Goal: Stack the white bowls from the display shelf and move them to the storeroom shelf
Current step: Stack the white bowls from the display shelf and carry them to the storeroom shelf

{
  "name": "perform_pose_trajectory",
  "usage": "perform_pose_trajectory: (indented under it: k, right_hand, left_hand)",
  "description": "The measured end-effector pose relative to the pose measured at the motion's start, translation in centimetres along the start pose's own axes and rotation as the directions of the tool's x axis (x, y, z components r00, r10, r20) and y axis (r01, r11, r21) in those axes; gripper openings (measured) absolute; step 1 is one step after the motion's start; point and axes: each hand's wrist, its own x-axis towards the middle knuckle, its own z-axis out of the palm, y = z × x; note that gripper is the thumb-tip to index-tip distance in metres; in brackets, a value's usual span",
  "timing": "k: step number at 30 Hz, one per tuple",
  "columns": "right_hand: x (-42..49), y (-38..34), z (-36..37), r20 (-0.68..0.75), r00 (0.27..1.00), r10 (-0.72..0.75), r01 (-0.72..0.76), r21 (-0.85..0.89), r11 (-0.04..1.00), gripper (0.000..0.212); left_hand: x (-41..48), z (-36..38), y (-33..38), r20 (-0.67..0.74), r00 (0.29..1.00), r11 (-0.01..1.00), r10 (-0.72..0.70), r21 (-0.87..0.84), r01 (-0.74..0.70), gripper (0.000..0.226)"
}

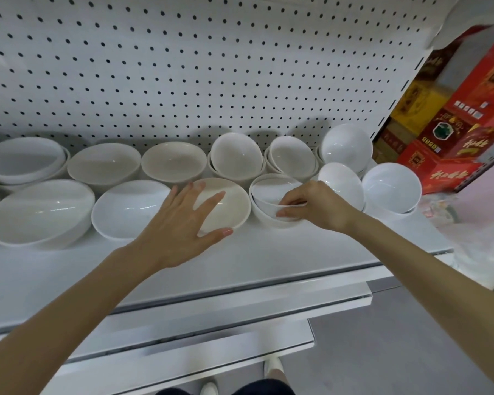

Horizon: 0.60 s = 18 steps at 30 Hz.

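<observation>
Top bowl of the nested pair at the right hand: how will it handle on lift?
Likely rigid and breakable: the nested bowl looks glazed ceramic. Its glossy rim probably makes the right hand's pinch grip slippery. Tilted in the lower bowl, it may rock.

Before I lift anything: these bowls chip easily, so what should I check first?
1. Right hand pinches the inner bowl by its rim: ok.
2. Inner bowl seated level in the outer bowl: not ok, it sits tilted.
3. Left hand grips the wide bowl: not ok, its fingers are spread open over it.
4. Gap between the outer bowl and the neighbouring bowl on its right: cannot tell, the right hand hides it.
5. Bare shelf in front for setting down a stack: ok.
</observation>
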Motion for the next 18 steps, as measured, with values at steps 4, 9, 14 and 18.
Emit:
perform_pose_trajectory:
  k: [4,9,14,18]
  right_hand:
    - [0.0,-0.2,-0.4,-0.093,0.996,0.008,0.007,0.159,0.987,0.015]
    - [-1.0,-1.7,-2.4,-0.190,0.982,0.019,0.076,0.481,0.873,0.030]
    - [-3.4,-4.6,-4.1,-0.272,0.960,-0.064,0.223,0.610,0.760,0.008]
    - [-5.8,-6.6,-3.8,-0.249,0.951,-0.181,0.297,0.583,0.756,0.013]
  left_hand:
    - [-0.7,-0.3,1.4,-0.076,0.996,0.977,-0.035,-0.212,0.018,0.082]
    - [-2.1,-2.9,5.2,-0.072,0.970,0.716,-0.233,-0.687,0.122,0.062]
    - [-0.6,-2.6,4.7,0.006,0.968,0.352,-0.251,-0.931,0.098,0.038]
    - [-0.5,-3.3,8.3,0.084,0.976,0.089,-0.200,-0.991,0.103,0.066]
